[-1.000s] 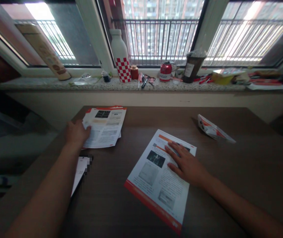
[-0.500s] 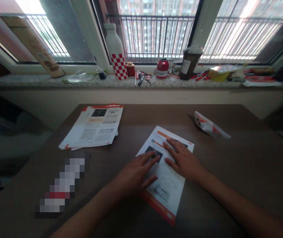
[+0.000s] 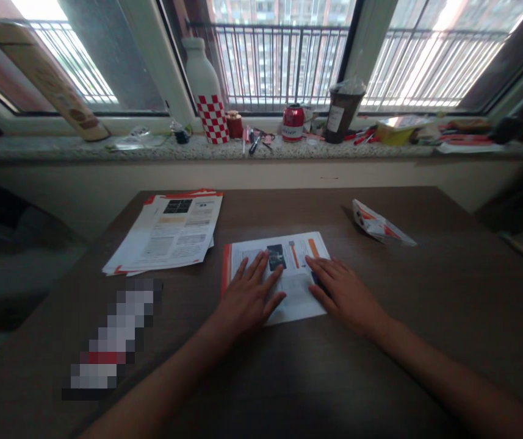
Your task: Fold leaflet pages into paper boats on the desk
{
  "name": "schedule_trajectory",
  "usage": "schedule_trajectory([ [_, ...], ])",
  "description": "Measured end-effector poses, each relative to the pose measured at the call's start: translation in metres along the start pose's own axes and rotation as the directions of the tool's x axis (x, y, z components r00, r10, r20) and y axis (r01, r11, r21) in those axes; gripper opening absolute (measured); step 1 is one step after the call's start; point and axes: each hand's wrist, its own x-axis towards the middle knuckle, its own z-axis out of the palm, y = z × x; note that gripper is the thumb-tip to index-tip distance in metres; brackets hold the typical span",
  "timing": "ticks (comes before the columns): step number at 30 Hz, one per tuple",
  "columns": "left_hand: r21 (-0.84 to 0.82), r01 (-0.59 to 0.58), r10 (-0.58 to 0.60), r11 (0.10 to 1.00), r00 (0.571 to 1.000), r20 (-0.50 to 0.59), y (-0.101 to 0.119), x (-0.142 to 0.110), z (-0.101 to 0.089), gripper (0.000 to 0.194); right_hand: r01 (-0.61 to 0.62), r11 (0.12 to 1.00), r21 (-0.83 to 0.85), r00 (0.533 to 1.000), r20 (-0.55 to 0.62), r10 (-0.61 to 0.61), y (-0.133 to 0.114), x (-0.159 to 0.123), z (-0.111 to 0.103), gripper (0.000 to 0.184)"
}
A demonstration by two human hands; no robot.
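Observation:
A printed sheet of paper [image 3: 295, 289] with an orange-red band along its left edge lies crosswise on the brown table. My left hand [image 3: 252, 292] rests on its left half, fingers spread and palm down. On the right end of the sheet lies my right hand [image 3: 346, 292], flat with its fingers stretched out. Both hands cover parts of the print. A folded piece of printed paper [image 3: 378, 222] stands farther back on the right, apart from my hands. To the back left is a stack of printed sheets [image 3: 179, 238], slightly fanned.
A blurred-out long object [image 3: 112, 341] lies at the table's left. Along the windowsill [image 3: 128, 149] stand a checkered bottle [image 3: 214, 116], a red can [image 3: 293, 125], a dark cup [image 3: 341, 116] and several small items. The wooden table [image 3: 270, 378] spreads around the sheet.
The sheet has turned about a quarter clockwise, its red band going from the near end to the left. Both my hands stay open on it. The view has shifted slightly.

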Motion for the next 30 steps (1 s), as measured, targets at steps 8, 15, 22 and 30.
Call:
schedule_trajectory([
  [8,-0.014,0.111,-0.111,0.994,0.994,-0.012,0.001,0.012,0.000,0.060,0.162,0.977,0.140,0.986,0.012,-0.165,-0.001,-0.023,-0.009,0.048],
  [15,-0.030,0.081,-0.082,0.996,0.995,-0.058,0.000,0.013,-0.002,0.056,0.217,0.927,0.305,0.962,0.096,-0.257,-0.012,-0.023,-0.014,0.043],
  [22,-0.066,0.083,-0.081,0.994,0.996,0.036,-0.009,-0.002,-0.015,0.060,0.185,0.898,0.400,0.962,0.114,-0.249,-0.004,-0.023,-0.020,0.043],
  [30,-0.050,-0.147,0.153,0.988,0.980,0.125,-0.017,-0.001,0.002,0.064,0.179,0.948,0.262,0.948,0.213,-0.238,0.016,-0.027,-0.023,0.076],
])
